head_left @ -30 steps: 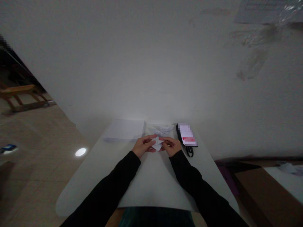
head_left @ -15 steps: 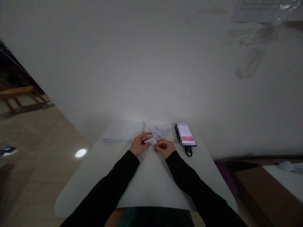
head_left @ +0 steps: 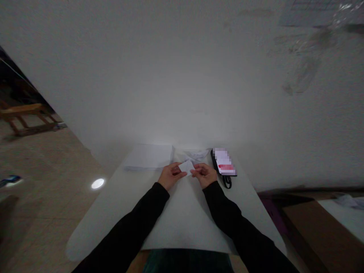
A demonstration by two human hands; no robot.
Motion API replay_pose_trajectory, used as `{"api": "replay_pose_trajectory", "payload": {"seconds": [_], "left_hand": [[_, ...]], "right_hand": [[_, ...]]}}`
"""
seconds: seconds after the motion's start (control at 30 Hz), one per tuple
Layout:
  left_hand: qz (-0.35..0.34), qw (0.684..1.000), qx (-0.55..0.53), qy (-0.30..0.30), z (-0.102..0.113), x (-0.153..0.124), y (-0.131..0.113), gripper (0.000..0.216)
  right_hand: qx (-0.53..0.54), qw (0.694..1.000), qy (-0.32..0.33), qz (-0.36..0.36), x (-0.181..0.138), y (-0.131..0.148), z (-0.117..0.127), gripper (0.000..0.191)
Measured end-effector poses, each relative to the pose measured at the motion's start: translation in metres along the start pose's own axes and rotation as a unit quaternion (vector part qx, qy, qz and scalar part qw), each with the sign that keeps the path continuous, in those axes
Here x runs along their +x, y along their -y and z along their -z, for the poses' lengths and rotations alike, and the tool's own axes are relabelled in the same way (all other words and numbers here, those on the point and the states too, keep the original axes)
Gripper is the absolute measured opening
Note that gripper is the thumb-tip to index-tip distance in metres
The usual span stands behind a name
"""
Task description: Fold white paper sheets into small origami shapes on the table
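A small piece of folded white paper (head_left: 187, 167) is held up between both hands, showing a flat face with faint crease lines. My left hand (head_left: 171, 175) pinches its left corner between thumb and fingers. On the opposite side, my right hand (head_left: 204, 174) grips the right corner the same way. Just behind the hands lies some other folded white paper (head_left: 198, 154), partly hidden by the piece I hold. Left of it, near the wall, a stack of white paper sheets (head_left: 152, 155) rests on the white table (head_left: 182, 227).
A phone (head_left: 224, 161) with a lit screen lies at the table's right, with a black strap loop (head_left: 227, 182) beside it. The wall (head_left: 182, 83) rises directly behind the table. A wooden chair (head_left: 25, 113) stands on the floor far left; a brown box (head_left: 321, 227) is at right.
The folded paper has turned from a creased, angled position to a flatter face toward me. Both hands have shifted slightly right, and the right hand now grips the paper's right corner.
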State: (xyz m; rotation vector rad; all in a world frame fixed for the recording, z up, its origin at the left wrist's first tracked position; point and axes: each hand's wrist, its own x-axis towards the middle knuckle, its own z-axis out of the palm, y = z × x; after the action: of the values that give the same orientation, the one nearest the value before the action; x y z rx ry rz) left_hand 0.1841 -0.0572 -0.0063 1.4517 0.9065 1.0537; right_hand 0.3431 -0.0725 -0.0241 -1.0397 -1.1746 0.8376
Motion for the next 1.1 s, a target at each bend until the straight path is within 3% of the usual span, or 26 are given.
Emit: {"api": "replay_pose_trajectory", "payload": {"seconds": [0.13, 0.33, 0.5, 0.67, 0.87, 0.97, 1.1], "left_hand": [[-0.001, 1.000, 0.016, 0.023, -0.0021, -0.0029, -0.0039, 0.045], [-0.032, 0.996, 0.011, 0.078, -0.0060, -0.0087, -0.0058, 0.061], [-0.020, 0.996, 0.020, 0.086, -0.0080, -0.0082, -0.0012, 0.047], [0.021, 0.997, 0.023, 0.074, -0.0087, -0.0070, -0.0011, 0.035], [0.019, 0.997, 0.021, 0.068, -0.0059, -0.0054, 0.0023, 0.034], [-0.014, 0.994, 0.070, 0.079, -0.0059, -0.0055, 0.0027, 0.029], [-0.107, 0.982, 0.155, 0.029, -0.0059, -0.0053, -0.0006, 0.023]], "right_hand": [[-0.104, 0.993, 0.001, 0.054, -0.0009, 0.0005, -0.0018, 0.024], [-0.098, 0.994, 0.038, 0.039, -0.0015, 0.0035, -0.0007, 0.021], [-0.025, 1.000, 0.012, -0.008, -0.0001, 0.0014, 0.0016, 0.023], [-0.004, 1.000, 0.023, 0.000, -0.0009, -0.0005, -0.0008, 0.020], [-0.035, 0.998, 0.034, 0.025, -0.0024, 0.0016, -0.0026, 0.020], [-0.087, 0.994, 0.041, 0.058, -0.0026, 0.0048, 0.0003, 0.017], [-0.135, 0.984, 0.044, 0.106, -0.0029, 0.0089, 0.0037, 0.015]]}}
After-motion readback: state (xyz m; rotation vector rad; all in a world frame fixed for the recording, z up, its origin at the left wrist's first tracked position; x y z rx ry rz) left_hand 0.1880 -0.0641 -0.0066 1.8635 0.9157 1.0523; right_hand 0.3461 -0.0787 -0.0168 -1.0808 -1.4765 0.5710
